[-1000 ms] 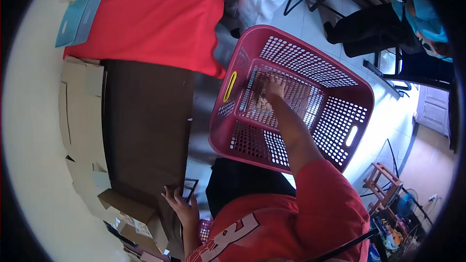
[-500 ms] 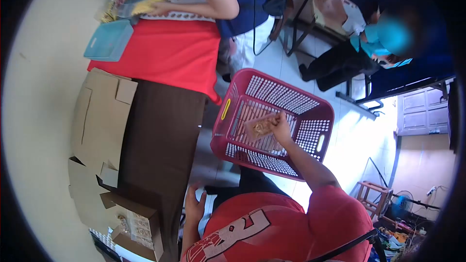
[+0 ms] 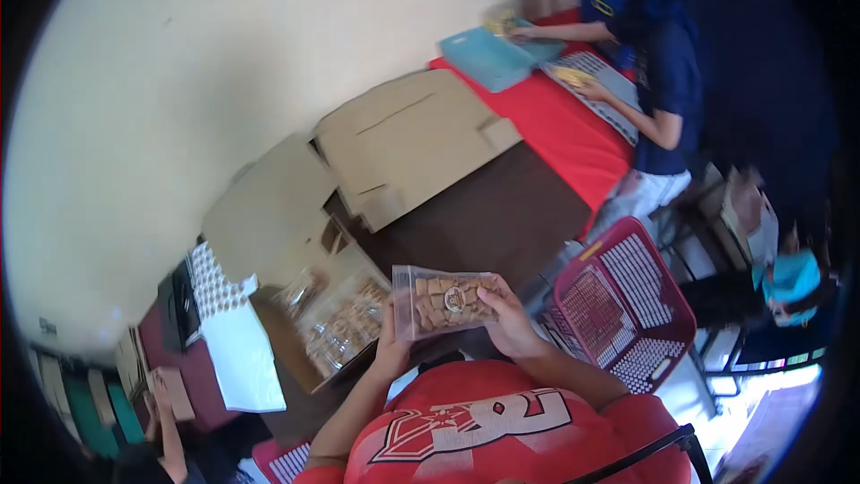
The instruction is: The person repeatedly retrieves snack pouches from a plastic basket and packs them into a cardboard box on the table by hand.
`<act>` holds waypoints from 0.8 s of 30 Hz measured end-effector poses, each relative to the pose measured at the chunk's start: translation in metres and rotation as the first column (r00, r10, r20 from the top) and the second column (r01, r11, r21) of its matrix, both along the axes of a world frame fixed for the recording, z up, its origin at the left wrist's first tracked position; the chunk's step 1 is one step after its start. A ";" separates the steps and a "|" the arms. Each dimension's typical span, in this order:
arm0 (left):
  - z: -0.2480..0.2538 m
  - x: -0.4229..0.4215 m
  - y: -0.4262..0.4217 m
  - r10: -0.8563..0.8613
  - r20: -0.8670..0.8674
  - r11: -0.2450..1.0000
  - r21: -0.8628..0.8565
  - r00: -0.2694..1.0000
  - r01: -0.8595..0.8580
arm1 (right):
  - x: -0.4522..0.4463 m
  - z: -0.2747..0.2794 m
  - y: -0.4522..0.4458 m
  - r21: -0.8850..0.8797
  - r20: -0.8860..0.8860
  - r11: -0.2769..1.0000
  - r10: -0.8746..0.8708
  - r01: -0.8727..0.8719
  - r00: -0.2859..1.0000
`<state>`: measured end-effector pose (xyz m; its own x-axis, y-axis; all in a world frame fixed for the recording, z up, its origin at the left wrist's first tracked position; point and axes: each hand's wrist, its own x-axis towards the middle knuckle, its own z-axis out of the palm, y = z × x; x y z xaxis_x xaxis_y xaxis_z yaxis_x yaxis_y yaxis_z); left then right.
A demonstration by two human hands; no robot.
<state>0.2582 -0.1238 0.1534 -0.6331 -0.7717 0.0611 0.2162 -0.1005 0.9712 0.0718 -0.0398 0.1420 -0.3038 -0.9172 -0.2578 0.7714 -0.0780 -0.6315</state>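
A clear plastic pouch [image 3: 443, 303] of brown, pillow-shaped snack pieces, with a round label, is held level in front of my chest. My left hand [image 3: 391, 345] grips its left end, where the empty top of the pouch is. The right end is in my right hand [image 3: 512, 315], with the thumb on the front. Just left of the pouch, an open cardboard box [image 3: 291, 341] holds several packed clear pouches [image 3: 345, 327]. The dark red perforated basket [image 3: 685, 327] stands at the right, apart from my hands.
Flattened cardboard [image 3: 421, 139] leans along the wall behind the brown table surface [image 3: 493, 215]. A co-worker in dark blue handles yellow items by a teal tray [image 3: 488, 58] on a red cloth [image 3: 573, 143]. Label sheets [image 3: 219, 291] lie left; another person's hands hold a box [image 3: 173, 393] at lower left.
My right hand has lifted the pouch out of the basket, and my left hand has taken hold of its other end. The view has turned left towards the table and the box.
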 end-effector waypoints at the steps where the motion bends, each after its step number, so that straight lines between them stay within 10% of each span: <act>1: -0.011 0.018 -0.004 0.052 0.005 0.999 0.008 0.999 -0.052 | 0.017 0.002 -0.013 -0.014 0.003 0.999 0.042 -0.042 0.999; 5: -0.024 0.085 -0.030 0.346 0.427 0.935 -0.225 0.835 -0.273 | 0.080 -0.003 -0.054 -0.036 0.055 0.989 0.146 -0.145 0.988; 7: -0.024 0.092 -0.028 0.367 -0.245 0.901 0.334 0.897 -0.277 | 0.103 0.006 -0.068 -0.031 0.079 0.984 0.176 -0.175 0.981; 8: -0.018 0.087 -0.021 0.421 -0.301 0.895 0.292 0.856 -0.338 | 0.107 0.008 -0.068 -0.033 0.108 0.985 0.171 -0.168 0.979; 15: -0.007 0.093 -0.038 0.601 -0.281 0.799 0.225 0.748 -0.558 | 0.099 0.003 -0.089 -0.005 -0.038 0.918 0.395 -0.396 0.918; 17: 0.001 0.092 -0.040 0.612 -0.343 0.791 0.281 0.713 -0.544 | 0.079 0.005 -0.105 0.055 -0.384 0.764 0.611 -0.643 0.692; 19: 0.011 0.093 -0.044 0.675 -0.081 0.732 -0.053 0.733 -0.679 | 0.075 0.005 -0.115 0.100 -0.531 0.665 0.664 -0.740 0.526; 20: -0.030 0.102 -0.054 0.487 -0.478 0.873 0.241 0.731 -0.424 | 0.075 0.005 -0.119 0.153 -0.612 0.601 0.681 -0.784 0.402; 23: -0.022 0.096 -0.054 0.713 -0.256 0.701 0.236 0.653 -0.673 | 0.082 0.013 -0.131 0.276 -0.724 0.554 0.657 -0.786 0.209; 24: 0.006 0.090 -0.053 0.821 -0.186 0.527 0.613 0.540 -0.589 | 0.084 0.008 -0.135 0.210 -0.668 0.605 0.662 -0.768 0.340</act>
<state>0.3482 -0.1766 0.1593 0.1489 -0.9395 -0.3084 0.7597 -0.0910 0.6438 0.1563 -0.1748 0.1501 0.4611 -0.8703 -0.1734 -0.0212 0.1845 -0.9826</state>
